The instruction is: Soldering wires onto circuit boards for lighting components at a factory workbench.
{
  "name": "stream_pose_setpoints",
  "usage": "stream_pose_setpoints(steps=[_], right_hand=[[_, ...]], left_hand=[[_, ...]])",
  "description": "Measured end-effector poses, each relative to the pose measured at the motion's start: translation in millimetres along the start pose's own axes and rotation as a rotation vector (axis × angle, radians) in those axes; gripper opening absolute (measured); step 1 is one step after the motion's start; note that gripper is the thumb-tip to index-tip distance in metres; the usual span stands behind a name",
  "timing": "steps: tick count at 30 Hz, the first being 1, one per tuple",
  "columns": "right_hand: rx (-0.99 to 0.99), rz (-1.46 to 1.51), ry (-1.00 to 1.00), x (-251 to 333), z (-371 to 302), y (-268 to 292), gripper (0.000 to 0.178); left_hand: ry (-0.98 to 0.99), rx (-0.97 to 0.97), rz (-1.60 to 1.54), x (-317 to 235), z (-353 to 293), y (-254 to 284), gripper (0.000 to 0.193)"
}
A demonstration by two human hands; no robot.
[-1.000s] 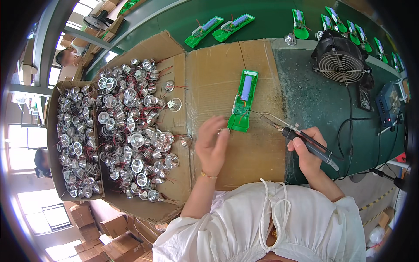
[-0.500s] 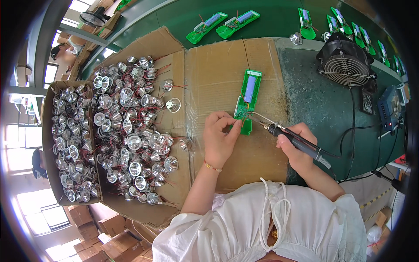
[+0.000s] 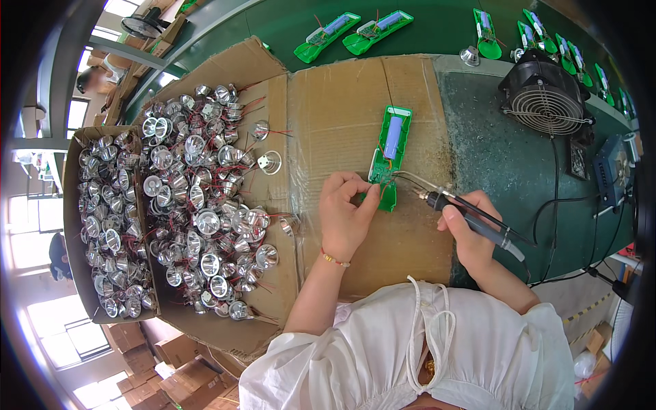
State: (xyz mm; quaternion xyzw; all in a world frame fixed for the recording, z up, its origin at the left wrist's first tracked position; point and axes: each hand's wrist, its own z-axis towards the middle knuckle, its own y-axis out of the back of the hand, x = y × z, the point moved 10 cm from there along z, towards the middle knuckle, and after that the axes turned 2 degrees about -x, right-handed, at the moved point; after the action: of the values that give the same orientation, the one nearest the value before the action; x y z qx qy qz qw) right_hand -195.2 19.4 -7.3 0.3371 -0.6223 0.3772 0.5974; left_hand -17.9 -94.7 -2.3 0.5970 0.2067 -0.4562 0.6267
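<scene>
A green plastic housing (image 3: 386, 197) lies on the cardboard sheet in front of me, with a blue cylindrical battery (image 3: 393, 137) and a small green circuit board (image 3: 383, 173) inside. My left hand (image 3: 347, 210) is at the housing's lower left, thumb and forefinger pinched together beside the board. What sits in that pinch, perhaps a thin wire, is too small to make out. In my right hand (image 3: 469, 229) is a soldering iron (image 3: 478, 225), with a thin curved tube along it that reaches toward the board. Its tip stays close to the board's right side; contact cannot be made out.
On the left, an open cardboard box (image 3: 287, 273) holds many silver reflector cups (image 3: 208, 222) with red wires. At right stand a black fan (image 3: 544, 102) and a blue soldering station (image 3: 607, 171) with cables. More green housings (image 3: 328, 37) line the far green bench.
The soldering iron and my right hand have shifted slightly right, drawing the iron's tip a little away from the board. My left hand keeps its pinch by the housing.
</scene>
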Motion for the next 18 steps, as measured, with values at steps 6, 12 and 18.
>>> stream_pose_setpoints(steps=[6, 12, 18], right_hand=[[-0.033, 0.019, 0.052, 5, -2, 13, 0.009], [0.014, -0.036, 0.024, 2, -3, 7, 0.010], [0.056, -0.072, 0.029, -6, 1, -1, 0.011]], left_hand=[[-0.025, -0.008, 0.009, -2, 0, 2, 0.008], [-0.023, -0.003, -0.003, -1, 1, 0, 0.008], [0.041, 0.024, -0.016, 0, 1, -1, 0.008]])
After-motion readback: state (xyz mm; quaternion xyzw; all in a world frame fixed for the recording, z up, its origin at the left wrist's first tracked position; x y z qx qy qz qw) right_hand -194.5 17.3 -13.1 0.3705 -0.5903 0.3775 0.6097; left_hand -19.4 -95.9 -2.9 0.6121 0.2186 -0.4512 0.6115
